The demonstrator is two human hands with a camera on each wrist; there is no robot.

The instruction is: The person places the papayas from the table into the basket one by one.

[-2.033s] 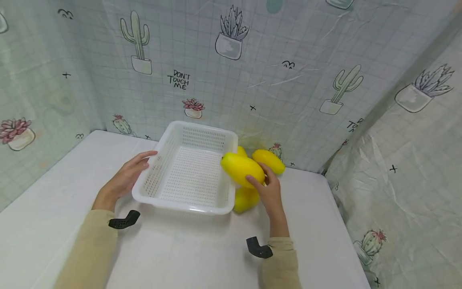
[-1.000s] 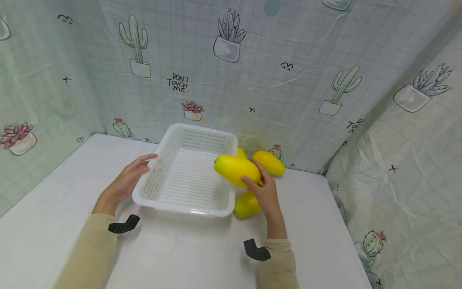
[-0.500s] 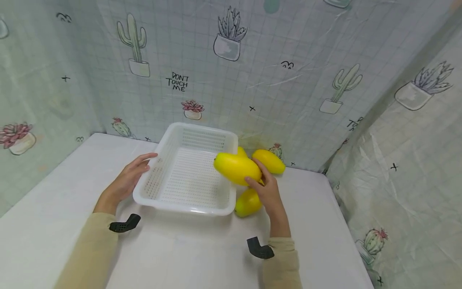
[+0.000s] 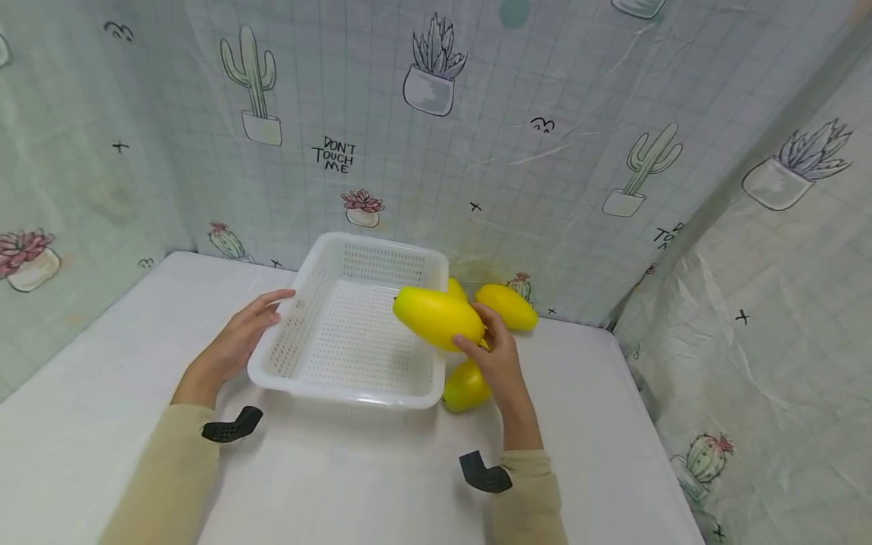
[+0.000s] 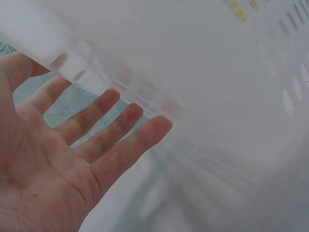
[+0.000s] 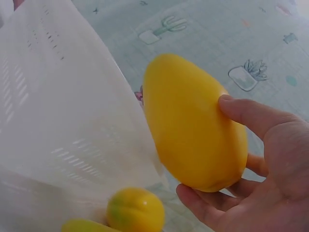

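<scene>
One yellow mango was held off the surface in the right hand, at the right rim of a white plastic basket, its tapered end pointing over the basket's inside; whether it touched the rim could not be told. The thumb pressed one flank and the fingers curved round the broad end, with the palm standing clear. It looked firm and of moderate weight, probably slick along its smooth skin, and liable to bruise if real. The broad end, pinched from opposite flanks, seemed the best place to take hold; the tapered end offered less to grip. Its colour was bright, turning greenish toward the tapered end, where a small dark spot marked the tip. The left hand had its fingers spread and nearly straight against the basket's left side, gripping nothing.
</scene>
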